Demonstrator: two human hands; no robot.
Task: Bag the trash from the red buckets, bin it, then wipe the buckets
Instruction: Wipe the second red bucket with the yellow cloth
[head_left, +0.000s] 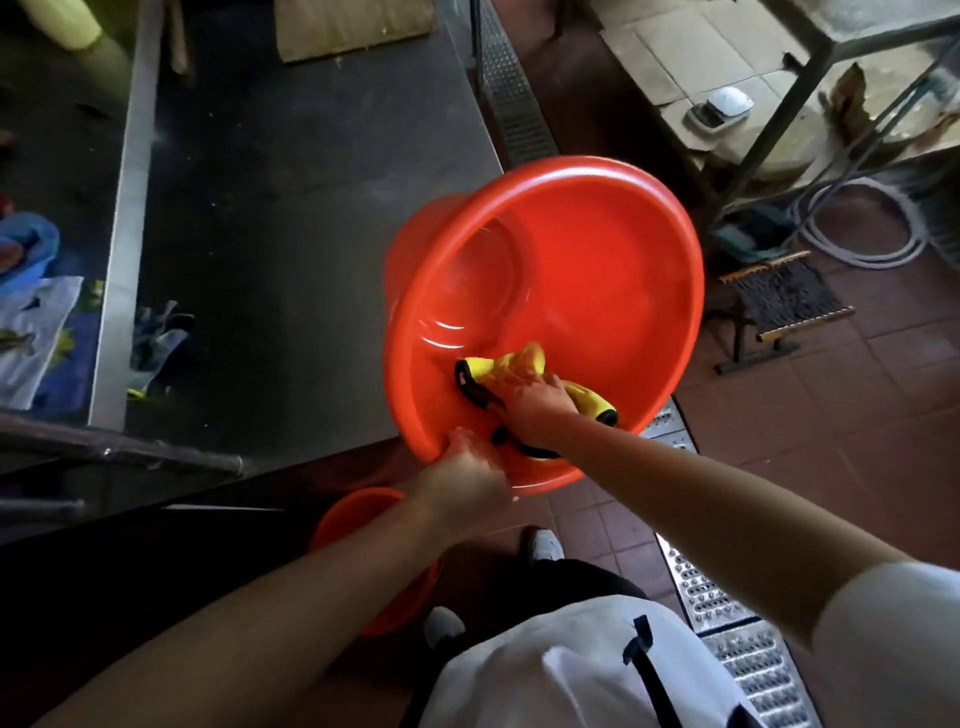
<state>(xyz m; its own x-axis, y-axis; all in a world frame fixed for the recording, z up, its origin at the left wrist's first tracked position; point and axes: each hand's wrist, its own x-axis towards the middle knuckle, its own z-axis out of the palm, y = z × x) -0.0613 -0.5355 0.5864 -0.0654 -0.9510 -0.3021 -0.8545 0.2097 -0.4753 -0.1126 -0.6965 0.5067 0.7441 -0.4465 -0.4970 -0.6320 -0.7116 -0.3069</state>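
Note:
A large red bucket (582, 260) is held tilted toward me, off the corner of the steel table, its inside bare and glossy. My left hand (467, 478) grips its near rim from below. My right hand (535, 410) is inside the bucket, pressing a yellow cloth with black trim (511, 366) against the lower inner wall, fingers curled over it. A second red bucket (358, 512) stands on the floor below my left forearm, mostly hidden.
The steel table (311, 208) lies to the left, with work gloves (156, 338) near its left edge and cardboard (353, 26) at the back. A metal floor drain grate (727, 623) runs along the tiled floor. A small stool (779, 301) and hoses (862, 223) stand at right.

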